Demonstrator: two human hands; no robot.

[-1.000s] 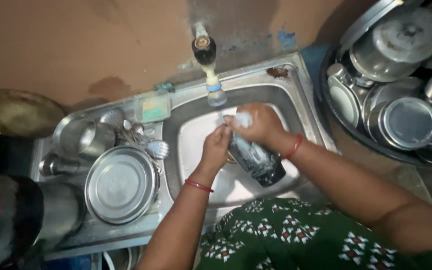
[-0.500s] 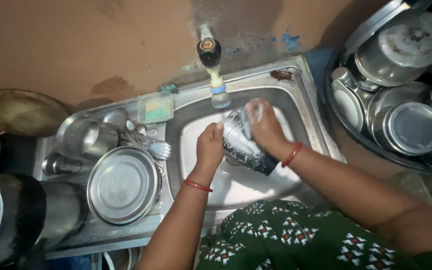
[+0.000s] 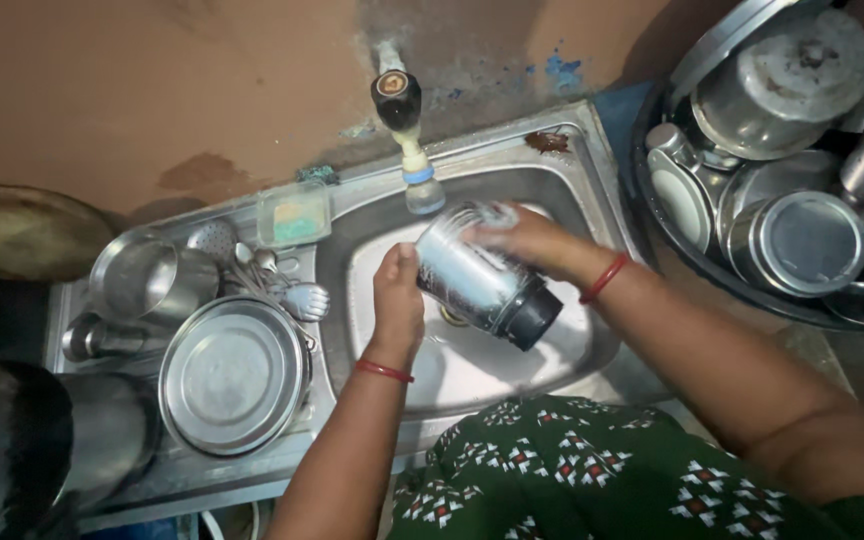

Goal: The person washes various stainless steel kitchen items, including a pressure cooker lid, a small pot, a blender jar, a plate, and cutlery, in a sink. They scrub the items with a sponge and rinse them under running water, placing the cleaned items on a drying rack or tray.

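The person is washing up at a steel sink set against a brown wall. A steel bottle with a dark end lies tilted over the basin, under the tap. The left hand has its fingers closed round the bottle's side. The right hand wraps its top end, maybe rubbing it. A good rinse would need a firm hold, since wet steel slips. Washed pots fill a big tub on the right. A round plate sits on the left.

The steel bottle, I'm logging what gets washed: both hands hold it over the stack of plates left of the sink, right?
Not quite. Both hands hold the steel bottle over the sink basin, under the tap, per the head view.
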